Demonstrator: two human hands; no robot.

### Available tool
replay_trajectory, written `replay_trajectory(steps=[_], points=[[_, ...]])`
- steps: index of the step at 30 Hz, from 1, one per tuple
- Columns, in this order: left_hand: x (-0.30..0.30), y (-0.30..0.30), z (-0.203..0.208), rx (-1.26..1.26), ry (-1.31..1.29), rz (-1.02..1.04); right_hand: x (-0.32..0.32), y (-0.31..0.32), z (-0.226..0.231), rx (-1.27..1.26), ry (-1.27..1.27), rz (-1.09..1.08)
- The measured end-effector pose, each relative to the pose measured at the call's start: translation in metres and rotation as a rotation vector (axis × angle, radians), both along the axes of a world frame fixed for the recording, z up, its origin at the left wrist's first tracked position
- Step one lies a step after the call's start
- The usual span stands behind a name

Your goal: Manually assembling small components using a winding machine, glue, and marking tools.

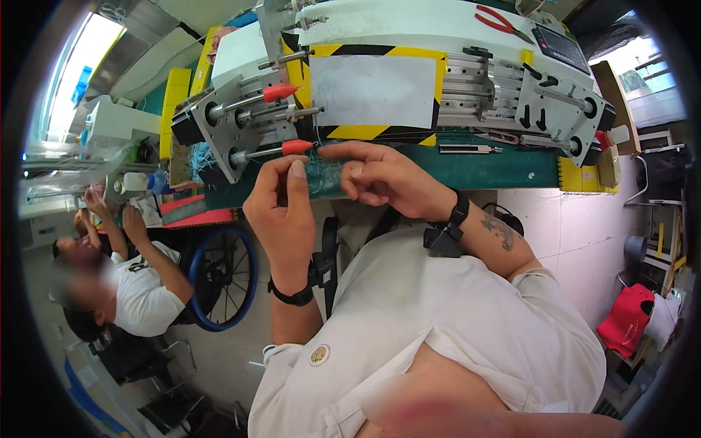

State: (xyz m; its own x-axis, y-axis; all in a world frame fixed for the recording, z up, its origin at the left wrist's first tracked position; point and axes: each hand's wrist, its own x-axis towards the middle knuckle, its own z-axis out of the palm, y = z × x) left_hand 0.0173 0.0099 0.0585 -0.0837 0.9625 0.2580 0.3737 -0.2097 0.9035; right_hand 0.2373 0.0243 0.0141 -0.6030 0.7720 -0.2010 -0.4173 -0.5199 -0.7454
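Observation:
My left hand (283, 204) is raised at the bench edge, thumb and index fingertip close together just under a red pointed tip (296, 147). Anything pinched there is too small to make out. My right hand (391, 179) comes in from the right, its index finger stretched toward the same red tip and its other fingers loosely bent apart. I see nothing in it. The tip sits on a metal rod of a machine (226, 131) with a second red tip (280, 92) farther back. Fine, pale blue threads (201, 157) hang by the machine's left plate.
A white panel (372, 91) framed in yellow-black tape stands behind my hands. Linear rails (482, 91) extend right of it. A utility knife (471, 149) lies on the green bench top (475, 168); red-handled pliers (504, 23) rest above. Another person (146, 285) sits at left beside a blue-rimmed wheel (226, 277).

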Motion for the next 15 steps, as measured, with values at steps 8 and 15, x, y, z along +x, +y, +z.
replay_trajectory(steps=[8, 15], points=[[0.009, 0.001, -0.004, 0.089, -0.015, 0.024, 0.005, 0.002, -0.001, 0.064, 0.146, -0.142], [0.037, 0.014, 0.0, 0.187, 0.319, 0.05, 0.005, 0.003, 0.0, 0.067, 0.216, -0.154]])
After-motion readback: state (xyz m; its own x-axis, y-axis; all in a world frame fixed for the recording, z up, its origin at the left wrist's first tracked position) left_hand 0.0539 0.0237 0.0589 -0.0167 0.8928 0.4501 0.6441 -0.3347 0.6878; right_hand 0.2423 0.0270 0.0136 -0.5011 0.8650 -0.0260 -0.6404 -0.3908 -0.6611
